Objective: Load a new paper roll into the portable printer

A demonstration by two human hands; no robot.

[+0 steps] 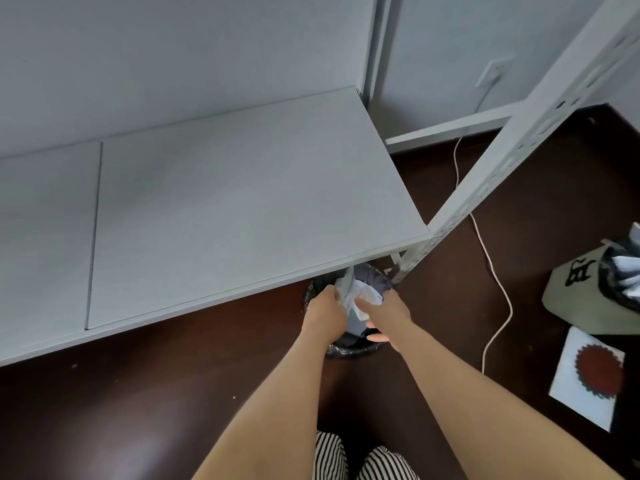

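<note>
Printer and new paper roll are nowhere in view. Both bare hands reach down into one round black-lined waste bin (pixel 349 351) on the dark floor (pixel 138 410), just under the front edge of a pale grey shelf (pixel 207 202). Left hand (pixel 323 311) has its fingers closed on crumpled white paper (pixel 360 296), which lies between the two hands, above the bin's mouth. Right hand (pixel 388 311) touches the same paper, fingers loosely spread. Neither hand is clearly nearer. One white cable (pixel 498 289) trails at right. My judgement: wrapping is being discarded.
</note>
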